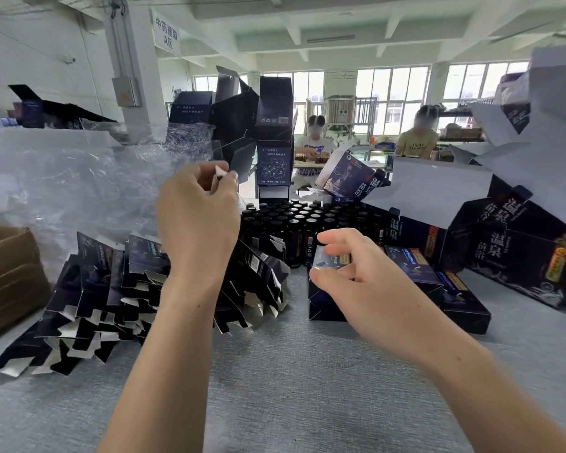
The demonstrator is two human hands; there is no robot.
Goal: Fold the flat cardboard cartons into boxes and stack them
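A fanned pile of flat dark-blue cartons [95,305] with white flaps lies on the grey table [291,387] at the left. My left hand [196,220] is raised above that pile, and its curled fingers pinch a small white carton flap [221,173]. I cannot tell how much of that carton lies behind the hand. My right hand [350,273] reaches over a small folded dark box [324,302] standing on the table, with thumb and fingers curved round its top end. More folded boxes [415,266] lie to its right, and a tall stack of boxes [275,125] rises at the back.
Rows of dark capped bottles [304,217] stand behind the hands. Larger dark printed cartons [520,253] lean at the right, and crumpled clear plastic wrap [62,181] and a brown cardboard box [7,276] sit at the left. Two people sit at a far table.
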